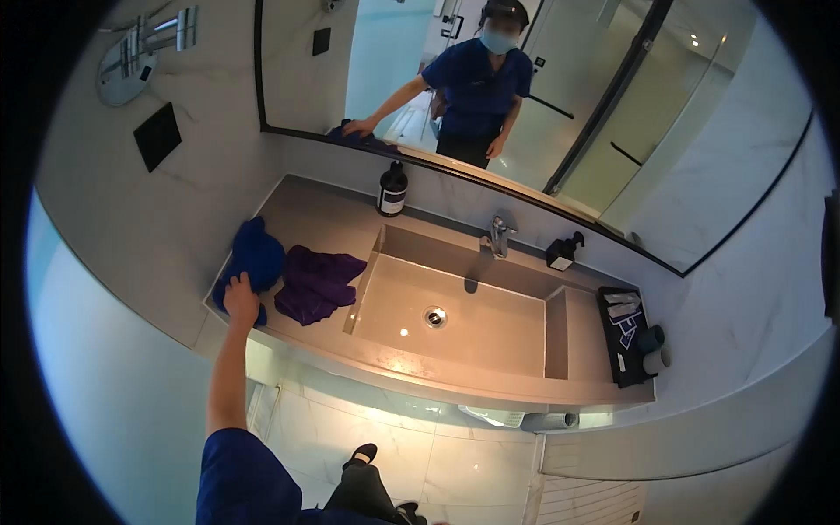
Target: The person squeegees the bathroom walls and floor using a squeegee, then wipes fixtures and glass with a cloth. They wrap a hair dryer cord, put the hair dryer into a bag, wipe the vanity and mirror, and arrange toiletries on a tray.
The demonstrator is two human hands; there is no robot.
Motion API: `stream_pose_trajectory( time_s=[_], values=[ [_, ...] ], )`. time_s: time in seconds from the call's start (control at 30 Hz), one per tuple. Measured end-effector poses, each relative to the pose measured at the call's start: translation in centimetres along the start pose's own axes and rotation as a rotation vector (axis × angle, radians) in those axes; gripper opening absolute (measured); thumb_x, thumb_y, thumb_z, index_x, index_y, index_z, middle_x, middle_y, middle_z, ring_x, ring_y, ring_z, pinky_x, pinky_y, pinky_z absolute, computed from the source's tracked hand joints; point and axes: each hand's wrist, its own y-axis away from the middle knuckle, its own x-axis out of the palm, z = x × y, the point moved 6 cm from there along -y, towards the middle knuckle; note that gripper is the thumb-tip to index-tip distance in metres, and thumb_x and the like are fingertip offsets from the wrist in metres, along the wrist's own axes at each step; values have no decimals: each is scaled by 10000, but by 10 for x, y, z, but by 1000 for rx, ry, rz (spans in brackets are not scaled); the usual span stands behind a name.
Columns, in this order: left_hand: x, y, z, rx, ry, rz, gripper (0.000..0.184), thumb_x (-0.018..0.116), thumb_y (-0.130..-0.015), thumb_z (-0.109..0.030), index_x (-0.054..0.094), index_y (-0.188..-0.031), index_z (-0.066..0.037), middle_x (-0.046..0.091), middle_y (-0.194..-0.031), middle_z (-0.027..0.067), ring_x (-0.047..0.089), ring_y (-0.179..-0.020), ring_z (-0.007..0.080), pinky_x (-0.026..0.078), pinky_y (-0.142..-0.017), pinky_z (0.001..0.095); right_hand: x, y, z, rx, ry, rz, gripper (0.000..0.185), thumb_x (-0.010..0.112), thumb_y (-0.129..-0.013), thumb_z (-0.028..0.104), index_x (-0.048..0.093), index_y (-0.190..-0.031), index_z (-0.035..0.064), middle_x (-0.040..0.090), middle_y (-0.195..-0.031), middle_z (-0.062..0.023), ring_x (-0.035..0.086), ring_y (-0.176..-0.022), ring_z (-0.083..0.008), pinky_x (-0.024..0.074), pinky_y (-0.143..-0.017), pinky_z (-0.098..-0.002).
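My left hand (pixel 241 299) reaches to the left end of the counter, its fingers curled into a bunched blue cloth (pixel 255 249). Close beside that cloth, to its right, a crumpled purple cloth (pixel 317 284) lies by the edge of the sink basin (pixel 455 337). My right hand shows only as a reflection in the mirror, hanging low at my side, with its fingers too small to make out.
A dark pump bottle (pixel 393 191) stands behind the basin, left of the faucet (pixel 500 236). Farther right are a smaller black dispenser (pixel 562 254) and a black tray (pixel 628 372) with small packets and two cups. The mirror (pixel 411 87) spans the wall above.
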Motion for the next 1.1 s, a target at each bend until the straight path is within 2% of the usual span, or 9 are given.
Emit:
stream_pose_trajectory(
  time_s=[0.1, 0.17, 0.33, 0.43, 0.53, 0.63, 0.77, 0.93, 1.1],
  values=[
    [-58, 51, 0, -16, 134, -166, 470, 619, -680, -142, 577, -1131, -15, 627, -1019, 216, 595, -912, 396, 473, -805, 476, -37, -23, 105, -443, 29, -426, 202, 620, -816, 213, 659, -975, 95, 634, -807, -158, 634, -730, -321, 507, -615, -431],
    [-138, 104, -37, 28, 225, -92, 493, 604, -640, -138, 598, -1103, 29, 650, -897, 225, 621, -828, 380, 497, -758, 442, -92, -5, 218, -622, -202, -385, 261, 681, -817, 244, 633, -907, 4, 600, -659, -68, 515, -535, -127, 437, -498, -271],
    [-173, 237, -186, 391, 958, 558, 406, 608, -653, -92, 634, -1049, -4, 666, -897, 124, 625, -824, 194, 496, -780, 333, -157, 40, 425, -1155, -179, -302, 826, 799, -678, 181, 343, -1348, 23, 508, -1210, -148, 533, -1080, -251, 422, -944, -339],
    [-147, 278, -270, 691, 1123, 574, 376, 701, -755, -254, 629, -1010, 11, 652, -842, 118, 626, -800, 201, 502, -744, 333, -166, -13, 431, -1041, -909, 108, 688, 712, -755, 207, 362, -1325, 44, 493, -1242, -117, 506, -1137, -218, 407, -985, -356],
    [-103, 202, -292, 346, 1170, 1238, 350, 697, -803, -268, 606, -985, 17, 629, -813, 45, 594, -748, 134, 478, -636, 284, -193, -37, 404, -784, -1232, 219, 470, 566, -891, 271, 421, -1287, 64, 541, -1183, -80, 523, -1105, -178, 421, -967, -341],
    [-30, 60, -300, 345, 1089, 224, 448, 762, -712, -248, 586, -1050, -12, 632, -890, 78, 591, -762, 138, 490, -659, 285, -199, -74, 342, -564, -1502, 326, 321, 451, -961, 301, 476, -1189, 77, 555, -1091, -53, 541, -990, -162, 442, -887, -305],
    [35, -79, -323, 234, 918, -180, 904, 837, -566, -286, 398, -1294, 21, 453, -1281, 242, 430, -1198, 389, 357, -1015, 439, -243, -62, 320, -744, -1082, -347, 114, 448, -931, 189, 426, -861, 102, 486, -807, -37, 475, -725, -156, 389, -643, -268],
    [88, -130, -339, 260, 1213, -11, 635, 829, -585, -195, 547, -1107, 29, 629, -1018, 121, 585, -913, 217, 459, -840, 328, -245, -72, 259, -371, -1734, -240, 121, 495, -921, 172, 443, -1004, 101, 525, -939, -58, 503, -875, -170, 442, -726, -307],
    [60, -51, -342, 257, 1086, -259, 608, 834, -640, -181, 547, -1132, 32, 611, -1083, 130, 582, -973, 214, 441, -894, 329, -295, -38, 293, -528, -1392, -721, 628, 719, -754, 100, 388, -1286, 45, 525, -1190, -114, 541, -1084, -208, 473, -913, -362]
  ],
)
